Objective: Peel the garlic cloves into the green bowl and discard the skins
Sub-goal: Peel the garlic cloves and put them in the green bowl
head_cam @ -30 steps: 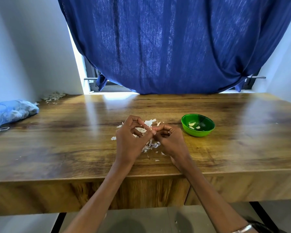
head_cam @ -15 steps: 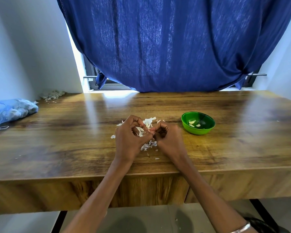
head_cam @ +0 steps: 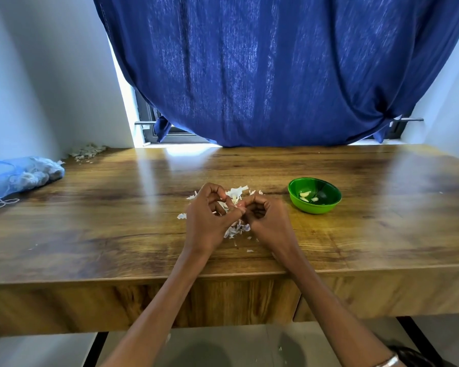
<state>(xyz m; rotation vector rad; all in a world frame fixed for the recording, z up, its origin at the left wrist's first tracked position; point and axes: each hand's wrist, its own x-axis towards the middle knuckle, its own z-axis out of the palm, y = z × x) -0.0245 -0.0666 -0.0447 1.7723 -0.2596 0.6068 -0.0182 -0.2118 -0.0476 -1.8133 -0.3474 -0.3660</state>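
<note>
Hands: left hand [head_cam: 210,221] and right hand [head_cam: 266,221] curled together, pinching a garlic clove [head_cam: 240,207].
Green bowl [head_cam: 314,196]: just right of them, apart.
Skins [head_cam: 235,230]: beneath.

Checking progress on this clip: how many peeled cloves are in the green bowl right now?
3 visible in the green bowl: one clove at the left, one just below it, one nearer the centre. The near wall may hide more.

Bare tabletop [head_cam: 382,234] lay around the bowl [head_cam: 314,196]; skins [head_cam: 235,229] cluttered the middle, a bag [head_cam: 19,173] far left.
</note>
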